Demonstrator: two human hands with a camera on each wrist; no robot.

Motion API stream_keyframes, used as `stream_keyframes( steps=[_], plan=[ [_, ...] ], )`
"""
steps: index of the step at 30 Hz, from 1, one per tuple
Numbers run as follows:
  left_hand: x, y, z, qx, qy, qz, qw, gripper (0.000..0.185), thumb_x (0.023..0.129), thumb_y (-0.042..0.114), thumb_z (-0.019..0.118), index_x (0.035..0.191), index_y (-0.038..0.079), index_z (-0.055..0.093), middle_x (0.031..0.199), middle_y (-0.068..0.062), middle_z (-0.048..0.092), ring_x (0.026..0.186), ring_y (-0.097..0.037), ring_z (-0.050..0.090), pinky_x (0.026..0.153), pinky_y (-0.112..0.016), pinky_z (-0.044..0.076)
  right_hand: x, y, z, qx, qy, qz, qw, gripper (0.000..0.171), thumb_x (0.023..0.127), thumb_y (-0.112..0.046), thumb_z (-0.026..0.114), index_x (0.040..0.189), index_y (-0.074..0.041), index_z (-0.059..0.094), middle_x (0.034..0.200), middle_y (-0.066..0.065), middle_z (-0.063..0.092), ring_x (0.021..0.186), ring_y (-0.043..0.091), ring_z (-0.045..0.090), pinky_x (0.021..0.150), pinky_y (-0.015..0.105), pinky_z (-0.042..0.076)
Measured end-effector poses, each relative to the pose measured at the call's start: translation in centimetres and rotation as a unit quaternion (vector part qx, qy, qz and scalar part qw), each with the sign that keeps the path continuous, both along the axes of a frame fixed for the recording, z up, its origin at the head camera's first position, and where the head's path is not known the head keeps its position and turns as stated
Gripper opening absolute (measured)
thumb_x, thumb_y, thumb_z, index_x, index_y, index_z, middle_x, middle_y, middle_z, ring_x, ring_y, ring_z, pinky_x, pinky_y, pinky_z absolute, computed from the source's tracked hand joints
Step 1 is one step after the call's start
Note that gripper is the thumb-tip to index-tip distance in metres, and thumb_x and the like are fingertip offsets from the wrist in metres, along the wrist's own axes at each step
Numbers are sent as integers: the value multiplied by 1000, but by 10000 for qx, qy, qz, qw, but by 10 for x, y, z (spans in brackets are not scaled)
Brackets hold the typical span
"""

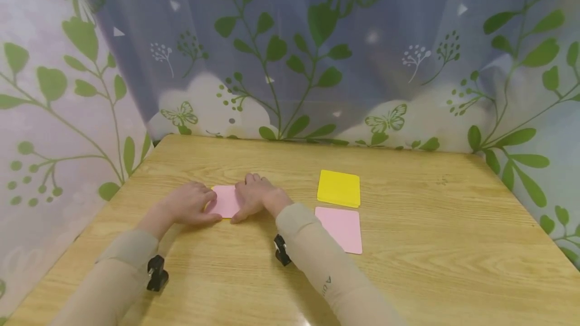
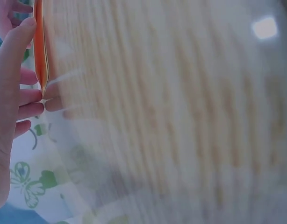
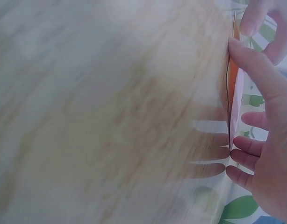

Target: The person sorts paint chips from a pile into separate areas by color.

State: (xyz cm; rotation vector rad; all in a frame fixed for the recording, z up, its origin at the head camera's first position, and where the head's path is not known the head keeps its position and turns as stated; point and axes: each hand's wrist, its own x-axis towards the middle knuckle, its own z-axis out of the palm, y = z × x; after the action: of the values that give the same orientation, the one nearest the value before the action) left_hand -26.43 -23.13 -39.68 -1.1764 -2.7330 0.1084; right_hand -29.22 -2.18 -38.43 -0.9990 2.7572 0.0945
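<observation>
A pink square card [image 1: 225, 201] lies on the tabletop with a yellow edge showing beneath it. My left hand [image 1: 190, 202] holds its left side, thumb along the near edge. At the other side my right hand [image 1: 256, 196] has its thumb on the near edge and its fingers reaching over the far side. Up close in the left wrist view, an orange-looking layer [image 2: 40, 51] shows at the near edge of these cards, beside the thumb. The right wrist view has the same orange layer [image 3: 234, 84] beside a pink one, with the fingertips down at the card's end.
Right of the hands, a yellow stack of square cards [image 1: 339, 188] lies on the wooden table [image 1: 430, 245]. Just nearer is a pink square card [image 1: 346, 230], partly covered by the right sleeve [image 1: 335, 270]. A leaf-patterned curtain [image 1: 290, 89] hangs behind the table and along both sides.
</observation>
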Motion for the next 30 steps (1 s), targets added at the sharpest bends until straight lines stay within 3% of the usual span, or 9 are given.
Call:
stream_keyframes(
  steps=[6,10,18,30],
  plan=[
    [1,-1,-4,45,-233,299,9993,64,83,60,53,113,4,59,111,-16,61,105,-33,56,94,-48,40,2,2,0,-59,2,-3,10000,99,66,-74,61,140,-13,37,118,6,41,103,16,39,90,30,36],
    [2,2,-4,128,-397,478,9980,72,82,64,53,121,3,55,119,-18,56,110,-35,51,96,-50,38,4,3,2,-40,48,12,10000,101,65,-76,60,141,-12,36,119,7,41,103,17,39,89,31,37],
    [2,8,-4,233,-591,555,9964,76,80,66,52,125,5,53,121,-15,54,112,-34,50,96,-50,37,5,5,2,-131,-48,-29,9999,101,64,-76,61,139,-13,37,113,5,40,98,15,37,82,27,36],
    [-1,9,-6,215,-628,569,9962,78,80,67,52,125,3,52,122,-18,53,113,-35,49,96,-51,36,2,5,-1,-165,-108,-55,9998,108,62,-77,61,145,-15,30,116,4,39,99,16,34,84,27,33]
  ],
)
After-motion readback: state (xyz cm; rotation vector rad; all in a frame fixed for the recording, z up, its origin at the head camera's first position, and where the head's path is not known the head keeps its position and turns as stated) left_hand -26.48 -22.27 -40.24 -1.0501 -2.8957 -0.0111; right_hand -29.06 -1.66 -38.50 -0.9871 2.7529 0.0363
